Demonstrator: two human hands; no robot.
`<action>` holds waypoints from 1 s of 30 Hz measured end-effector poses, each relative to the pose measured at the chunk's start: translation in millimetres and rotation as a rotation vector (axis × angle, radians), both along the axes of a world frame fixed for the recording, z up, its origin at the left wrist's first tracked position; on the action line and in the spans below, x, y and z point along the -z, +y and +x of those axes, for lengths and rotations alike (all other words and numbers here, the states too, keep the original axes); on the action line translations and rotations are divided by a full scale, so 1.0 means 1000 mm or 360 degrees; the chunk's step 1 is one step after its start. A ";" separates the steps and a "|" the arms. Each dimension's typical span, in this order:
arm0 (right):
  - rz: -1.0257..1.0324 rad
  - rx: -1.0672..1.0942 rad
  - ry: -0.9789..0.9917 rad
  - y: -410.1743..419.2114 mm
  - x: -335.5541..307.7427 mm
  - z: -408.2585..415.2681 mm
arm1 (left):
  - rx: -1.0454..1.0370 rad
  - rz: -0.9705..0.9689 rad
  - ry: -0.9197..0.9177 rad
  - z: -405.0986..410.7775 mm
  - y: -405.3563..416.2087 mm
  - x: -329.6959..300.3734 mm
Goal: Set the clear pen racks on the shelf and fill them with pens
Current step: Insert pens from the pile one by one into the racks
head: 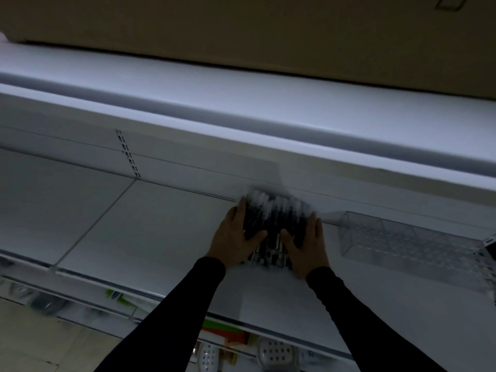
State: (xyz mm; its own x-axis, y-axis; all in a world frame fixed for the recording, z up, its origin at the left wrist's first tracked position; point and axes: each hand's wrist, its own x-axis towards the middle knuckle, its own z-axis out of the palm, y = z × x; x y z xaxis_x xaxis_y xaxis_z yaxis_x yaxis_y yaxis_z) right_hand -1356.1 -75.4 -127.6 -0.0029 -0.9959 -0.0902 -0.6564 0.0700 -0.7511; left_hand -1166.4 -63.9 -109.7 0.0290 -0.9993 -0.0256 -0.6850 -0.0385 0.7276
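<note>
Clear rack of dark pens (276,224) sits mid-shelf (161,226), left hand (236,237) and right hand (306,242) gripping its sides. Step judged: seating this filled rack. Next calls for nudging it against the empty clear rack (402,242) nearby on the right.

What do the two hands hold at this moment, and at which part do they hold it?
The left hand and right hand grip a clear pen rack full of dark pens by its two opposite sides.
</note>
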 end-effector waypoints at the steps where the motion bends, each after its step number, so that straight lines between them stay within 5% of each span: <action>1: 0.0042 0.0039 -0.0010 0.000 0.000 -0.003 | -0.0039 0.0056 0.0078 0.000 -0.001 0.000; 11: 0.0131 0.0070 0.0003 0.005 -0.001 -0.011 | -0.0122 0.0258 -0.0062 -0.028 -0.006 0.001; 30: 0.0127 -0.0019 0.0184 0.011 0.000 -0.021 | -0.0402 0.0424 0.0295 0.008 -0.023 -0.011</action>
State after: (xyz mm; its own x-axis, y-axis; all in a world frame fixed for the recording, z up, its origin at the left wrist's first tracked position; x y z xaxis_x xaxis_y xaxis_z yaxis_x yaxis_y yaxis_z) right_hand -1376.7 -64.8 -127.4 -0.0058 -0.9856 -0.1692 -0.7393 0.1182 -0.6630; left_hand -1158.8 -86.6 -98.7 0.2431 -0.9190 -0.3105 -0.4880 -0.3925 0.7796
